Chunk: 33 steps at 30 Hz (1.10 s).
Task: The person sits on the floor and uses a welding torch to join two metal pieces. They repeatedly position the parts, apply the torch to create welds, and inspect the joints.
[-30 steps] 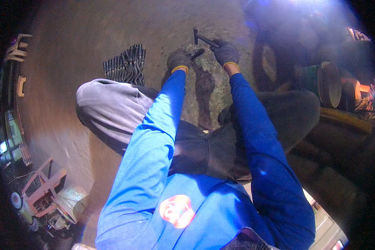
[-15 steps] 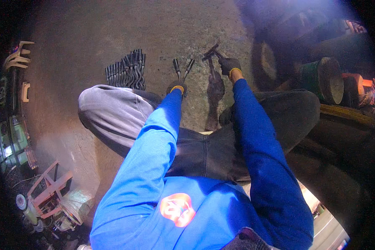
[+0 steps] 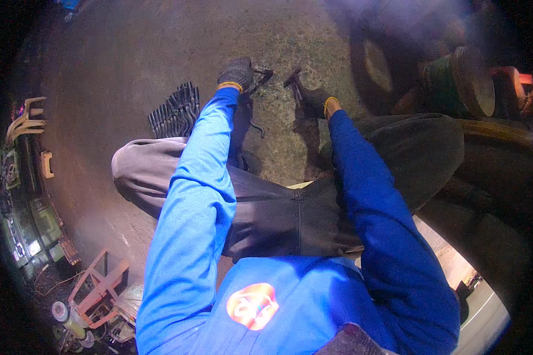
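Observation:
My left hand (image 3: 236, 72), in a dark knitted glove with a yellow cuff, is closed around a dark metal piece (image 3: 263, 76) that juts out to its right. Gripped in my gloved right hand (image 3: 315, 102) is a hammer (image 3: 292, 77), its head just right of that piece and apart from it. A curved metal rod (image 3: 258, 129) shows on the floor below my left hand, partly hidden by my forearm. To the left, several dark bent rods (image 3: 176, 110) lie side by side in a row by my left knee.
On the right stand a green bucket (image 3: 456, 83) and an orange-red object (image 3: 509, 80). At the far left are a pale plastic chair (image 3: 28, 118) and, lower down, a reddish metal frame (image 3: 100, 284). The concrete floor (image 3: 130, 59) is stained.
My left hand has moved up and away from my lap, from beside two dark-ended rods, and now holds a dark metal piece. The hammer has shifted slightly left and down.

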Motion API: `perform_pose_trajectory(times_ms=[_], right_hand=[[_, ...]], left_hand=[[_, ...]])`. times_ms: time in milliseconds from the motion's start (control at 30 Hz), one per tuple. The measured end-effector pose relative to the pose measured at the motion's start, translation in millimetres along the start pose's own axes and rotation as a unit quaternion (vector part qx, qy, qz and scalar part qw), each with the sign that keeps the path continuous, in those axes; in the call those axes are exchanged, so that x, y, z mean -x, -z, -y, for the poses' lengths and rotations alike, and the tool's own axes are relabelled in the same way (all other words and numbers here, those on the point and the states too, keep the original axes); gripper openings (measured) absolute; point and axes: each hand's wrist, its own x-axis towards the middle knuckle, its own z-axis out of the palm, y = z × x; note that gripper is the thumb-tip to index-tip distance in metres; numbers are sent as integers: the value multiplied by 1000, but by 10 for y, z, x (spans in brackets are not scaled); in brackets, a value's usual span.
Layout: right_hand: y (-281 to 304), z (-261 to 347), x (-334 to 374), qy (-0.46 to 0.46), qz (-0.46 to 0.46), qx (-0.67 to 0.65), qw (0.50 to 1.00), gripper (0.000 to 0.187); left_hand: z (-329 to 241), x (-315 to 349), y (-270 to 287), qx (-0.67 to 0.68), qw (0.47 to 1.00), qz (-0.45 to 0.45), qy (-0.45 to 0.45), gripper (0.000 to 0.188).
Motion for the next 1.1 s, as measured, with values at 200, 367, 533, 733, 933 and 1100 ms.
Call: perform_pose_trajectory(times_ms=[200, 367, 533, 733, 933, 1100], right_hand=[[-469, -133, -236, 40, 26, -55, 997, 56], [-188, 442, 76, 43, -34, 124, 991, 53], [198, 1129, 520, 106, -110, 58, 987, 55], [240, 1487, 592, 140, -145, -47, 978, 59], [289, 1341, 756, 94, -134, -19, 986, 59], [86, 653, 352, -20, -174, -25, 984, 47]], left_hand=[[-17, -135, -99, -32, 999, 11, -20, 30], [-179, -101, -121, -16, 991, -82, -103, 27], [-259, -396, -196, -60, 996, -17, -62, 25], [11, -491, -103, 92, 995, -43, 26, 35], [786, -168, -726, 290, 916, -84, 265, 63], [130, 518, -1207, 91, 941, 195, 262, 46]])
